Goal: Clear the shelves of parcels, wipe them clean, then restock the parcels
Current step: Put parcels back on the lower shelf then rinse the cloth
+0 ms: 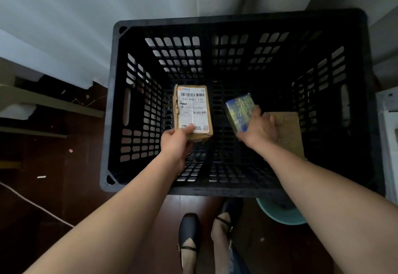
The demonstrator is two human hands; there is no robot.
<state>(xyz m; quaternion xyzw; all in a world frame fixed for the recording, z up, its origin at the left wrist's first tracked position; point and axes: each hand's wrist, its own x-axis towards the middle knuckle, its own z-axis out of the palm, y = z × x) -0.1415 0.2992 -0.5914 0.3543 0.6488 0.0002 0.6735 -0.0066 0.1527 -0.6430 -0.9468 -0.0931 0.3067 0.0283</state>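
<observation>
Both of my arms reach down into a big black slotted crate on the floor. My left hand grips the near end of a brown cardboard parcel with a white shipping label, thumb on the label. My right hand holds a small blue and yellow box wrapped in shiny film, tilted on edge. A flat brown cardboard parcel lies on the crate bottom at the right, partly hidden by my right hand and forearm.
The crate stands against a pale wall. A shelf unit's pale beams are at the left over dark wooden floor with a white cord. A teal basin sits by the crate's near right corner. My feet in black shoes stand just before the crate.
</observation>
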